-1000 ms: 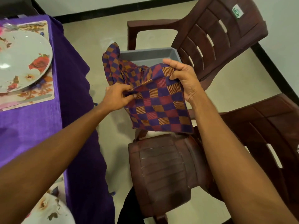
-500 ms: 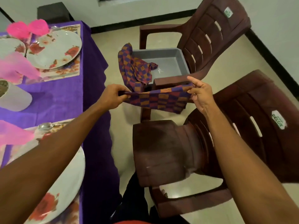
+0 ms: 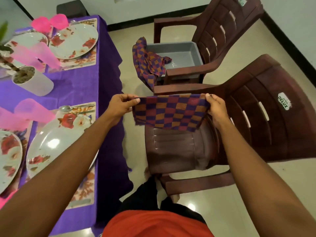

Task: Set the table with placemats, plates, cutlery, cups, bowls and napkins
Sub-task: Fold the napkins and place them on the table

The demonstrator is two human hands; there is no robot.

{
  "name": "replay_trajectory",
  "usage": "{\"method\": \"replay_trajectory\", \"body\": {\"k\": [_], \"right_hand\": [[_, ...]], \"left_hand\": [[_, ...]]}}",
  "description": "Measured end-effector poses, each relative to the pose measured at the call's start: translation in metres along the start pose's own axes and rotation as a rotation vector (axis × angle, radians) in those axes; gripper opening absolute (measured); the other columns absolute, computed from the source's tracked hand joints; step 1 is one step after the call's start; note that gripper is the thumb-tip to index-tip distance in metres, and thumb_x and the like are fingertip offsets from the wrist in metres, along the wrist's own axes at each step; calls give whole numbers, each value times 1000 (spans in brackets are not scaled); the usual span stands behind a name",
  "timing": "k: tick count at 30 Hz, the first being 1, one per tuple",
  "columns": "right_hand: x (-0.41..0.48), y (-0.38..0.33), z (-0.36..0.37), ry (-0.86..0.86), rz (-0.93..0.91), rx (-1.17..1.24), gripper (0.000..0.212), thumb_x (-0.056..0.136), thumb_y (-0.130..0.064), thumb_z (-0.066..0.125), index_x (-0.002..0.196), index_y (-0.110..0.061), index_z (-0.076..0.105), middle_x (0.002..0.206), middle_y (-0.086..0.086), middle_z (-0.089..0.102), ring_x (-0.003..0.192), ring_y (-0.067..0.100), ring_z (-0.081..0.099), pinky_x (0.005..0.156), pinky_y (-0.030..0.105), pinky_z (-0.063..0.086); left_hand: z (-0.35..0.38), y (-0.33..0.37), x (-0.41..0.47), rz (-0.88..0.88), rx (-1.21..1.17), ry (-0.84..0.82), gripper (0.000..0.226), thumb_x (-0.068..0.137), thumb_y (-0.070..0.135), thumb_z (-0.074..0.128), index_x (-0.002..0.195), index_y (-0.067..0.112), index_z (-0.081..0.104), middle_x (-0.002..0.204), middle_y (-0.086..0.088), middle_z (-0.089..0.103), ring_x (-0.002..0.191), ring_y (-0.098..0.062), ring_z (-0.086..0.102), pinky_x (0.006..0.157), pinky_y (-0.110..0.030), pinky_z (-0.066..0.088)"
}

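- Beyond the tabletop's [image 3: 77, 86] right edge, above a chair seat [image 3: 171, 147], hangs the folded checked napkin [image 3: 171, 113], long axis left-to-right.
- Left grip [image 3: 121, 106] and right grip [image 3: 216, 109] each pinch a top corner.
- Tabletop lies leftward, so the left grip is nearer.

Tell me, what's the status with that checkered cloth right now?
Left hand and right hand each pinch a top corner. Checkered napkin held taut above near chair. Second napkin draped over grey tub. Nothing between napkin and table.
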State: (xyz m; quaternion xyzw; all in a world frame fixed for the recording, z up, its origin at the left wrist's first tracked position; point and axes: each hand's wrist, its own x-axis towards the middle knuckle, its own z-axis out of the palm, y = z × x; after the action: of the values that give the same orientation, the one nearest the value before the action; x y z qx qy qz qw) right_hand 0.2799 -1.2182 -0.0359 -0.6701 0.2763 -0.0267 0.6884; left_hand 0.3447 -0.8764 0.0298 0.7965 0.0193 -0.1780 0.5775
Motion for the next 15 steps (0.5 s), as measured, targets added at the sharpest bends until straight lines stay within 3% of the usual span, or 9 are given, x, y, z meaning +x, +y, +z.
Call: {"method": "replay_trajectory", "body": {"k": [2,4,6,8,11,15], "right_hand": [[-6,10,11,117,-6,-9,28,104,-26,51,85,-21,72,86,0,73,78,12,68,73,24,54],[-16,16,21,225,-21,-82,27,104,-28,51,88,-18,70,82,-2,69,72,8,62,63,12,49],[-20,25,30,294,-25,-67,24,103,-27,53,101,-12,71,87,-2,69,75,6,63,59,8,47],[-26,35,34,327,-10,-35,21,100,-28,58,106,-15,73,96,-1,72,86,12,67,73,18,55],[-33,59,34,367,103,8,13,95,-32,65,98,-24,75,97,-2,75,92,16,71,86,40,60],[-54,83,42,454,180,170,26,95,-22,69,116,-7,74,104,5,74,82,6,66,75,21,57]], "left_hand": [[5,-10,-11,-32,-7,-13,23,91,13,70,111,1,70,91,-7,70,71,-4,62,64,-22,47],[12,-18,-19,-67,-78,22,20,91,12,69,109,3,71,89,-6,71,69,-4,64,62,-21,49],[18,-25,-24,-121,-182,62,22,91,11,69,111,2,70,98,-11,73,84,-13,70,70,-26,57],[22,-29,-29,-152,-251,88,24,90,12,70,112,1,70,103,-14,73,92,-21,70,75,-31,59],[25,-27,-36,-143,-233,87,19,91,15,71,107,6,72,92,-5,74,85,-16,69,67,-27,55],[23,-16,-52,-25,-54,24,9,89,20,73,97,16,75,87,-4,76,80,-15,72,66,-25,57]]}}
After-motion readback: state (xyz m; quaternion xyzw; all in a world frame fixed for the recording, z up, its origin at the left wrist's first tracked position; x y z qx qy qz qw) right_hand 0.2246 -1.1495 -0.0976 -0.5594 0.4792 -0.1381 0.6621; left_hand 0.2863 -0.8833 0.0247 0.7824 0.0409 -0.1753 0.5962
